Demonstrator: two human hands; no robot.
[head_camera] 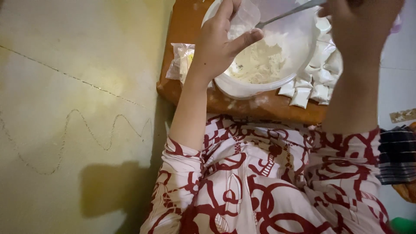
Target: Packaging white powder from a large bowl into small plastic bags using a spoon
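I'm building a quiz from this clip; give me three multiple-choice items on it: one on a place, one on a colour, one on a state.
1. Where does the bowl stand?
A. on the wooden board
B. on the floor
C. on the person's lap

2. What colour is the powder in the bowl?
A. red
B. white
C. green

3. What is the left hand doing?
A. lying flat on the floor
B. holding a small clear bag over the bowl
C. gripping a knife

Answers:
1 A, the board shows under and around the bowl.
2 B, it is pale white.
3 B, its fingers pinch the bag, while the right hand holds a spoon.
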